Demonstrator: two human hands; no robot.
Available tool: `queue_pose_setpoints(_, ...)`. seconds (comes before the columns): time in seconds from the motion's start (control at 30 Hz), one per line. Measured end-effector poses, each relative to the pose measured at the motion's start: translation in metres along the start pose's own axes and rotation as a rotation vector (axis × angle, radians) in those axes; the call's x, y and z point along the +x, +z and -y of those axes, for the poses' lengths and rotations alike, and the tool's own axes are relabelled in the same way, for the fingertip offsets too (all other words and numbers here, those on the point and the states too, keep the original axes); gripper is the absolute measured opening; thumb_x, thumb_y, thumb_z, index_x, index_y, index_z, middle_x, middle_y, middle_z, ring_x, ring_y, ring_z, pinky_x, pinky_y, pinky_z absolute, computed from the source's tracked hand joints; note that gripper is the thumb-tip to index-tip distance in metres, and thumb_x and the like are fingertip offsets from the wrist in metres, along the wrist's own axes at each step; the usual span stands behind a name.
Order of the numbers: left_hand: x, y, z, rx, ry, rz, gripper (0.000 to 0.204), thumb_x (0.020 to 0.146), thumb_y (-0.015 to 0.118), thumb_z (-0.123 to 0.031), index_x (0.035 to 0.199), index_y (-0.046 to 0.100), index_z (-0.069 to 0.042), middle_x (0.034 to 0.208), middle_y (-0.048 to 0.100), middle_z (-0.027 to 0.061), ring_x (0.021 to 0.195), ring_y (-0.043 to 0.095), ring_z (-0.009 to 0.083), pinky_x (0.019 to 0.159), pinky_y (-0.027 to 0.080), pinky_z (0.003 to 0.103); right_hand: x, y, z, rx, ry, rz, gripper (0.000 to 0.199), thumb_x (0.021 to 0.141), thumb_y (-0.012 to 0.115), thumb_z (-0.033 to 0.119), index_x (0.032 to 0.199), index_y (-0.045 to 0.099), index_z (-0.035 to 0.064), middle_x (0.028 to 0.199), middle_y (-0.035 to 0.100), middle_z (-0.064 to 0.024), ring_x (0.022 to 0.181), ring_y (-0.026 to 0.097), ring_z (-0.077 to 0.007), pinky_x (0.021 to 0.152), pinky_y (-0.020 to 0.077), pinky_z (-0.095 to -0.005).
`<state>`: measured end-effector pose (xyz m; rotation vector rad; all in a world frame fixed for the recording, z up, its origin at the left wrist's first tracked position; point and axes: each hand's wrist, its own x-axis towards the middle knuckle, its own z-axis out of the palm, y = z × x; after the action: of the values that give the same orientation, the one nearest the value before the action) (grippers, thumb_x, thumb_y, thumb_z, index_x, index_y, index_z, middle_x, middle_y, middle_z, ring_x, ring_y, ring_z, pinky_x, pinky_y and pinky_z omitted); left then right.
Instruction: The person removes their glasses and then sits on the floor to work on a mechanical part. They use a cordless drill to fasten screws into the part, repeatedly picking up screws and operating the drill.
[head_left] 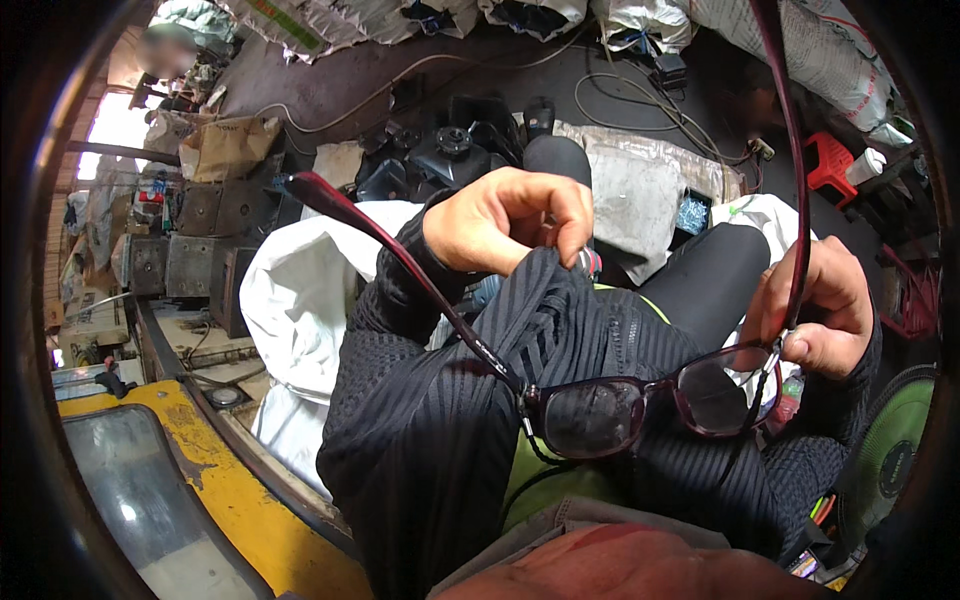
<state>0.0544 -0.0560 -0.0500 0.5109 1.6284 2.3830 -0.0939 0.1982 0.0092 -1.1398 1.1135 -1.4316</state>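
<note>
A pair of dark red eyeglasses (660,386) hangs before my chest, both temples spread, a dark cord fastened near each hinge. The lenses look hazy with dust. My right hand (822,308) pinches the glasses at the right hinge, thumb and fingers closed round the base of that temple. Farther left, my left hand (515,217) has its fingertips closed on a gathered fold of the black striped shirt (540,300) that I wear. That pulled-up fabric is apart from the lenses. Lime green cloth shows beneath the shirt.
To my left stands a yellow machine (215,455) with a dark window, beside a white sack (300,285). Black moulded parts (450,150) lie ahead. A grey-covered box (640,190), a red stool (832,168) and a green fan (890,450) are around me; cables cross the floor.
</note>
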Motion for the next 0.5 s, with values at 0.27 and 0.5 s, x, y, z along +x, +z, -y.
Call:
queue_pose_setpoints(0.27,0.022,0.019,0.01,-0.193,-0.004,0.059,0.028,0.071,0.069,-0.004,0.087,0.047,0.002,0.077,0.053,0.0051,0.073,0.052,0.0085,0.067,0.043,0.021,-0.013,-0.015,-0.009,0.024,0.112,0.041,0.02,0.071,0.067,0.014,0.074,0.052,0.0001,0.067,0.06,-0.0088,0.059,0.06,-0.0152,0.054,0.0445,-0.023)
queue_pose_setpoints(0.5,0.048,0.021,0.042,-0.103,0.58,0.339,0.018,0.074,0.064,-0.004,0.076,0.049,0.004,0.069,0.056,0.0185,0.048,0.051,0.0196,0.04,0.039,0.025,-0.018,-0.009,-0.013,0.312,0.369,-0.09,0.019,0.074,0.064,0.01,0.079,0.05,-0.0014,0.069,0.058,-0.0087,0.061,0.061,-0.016,0.054,0.0469,-0.0227)
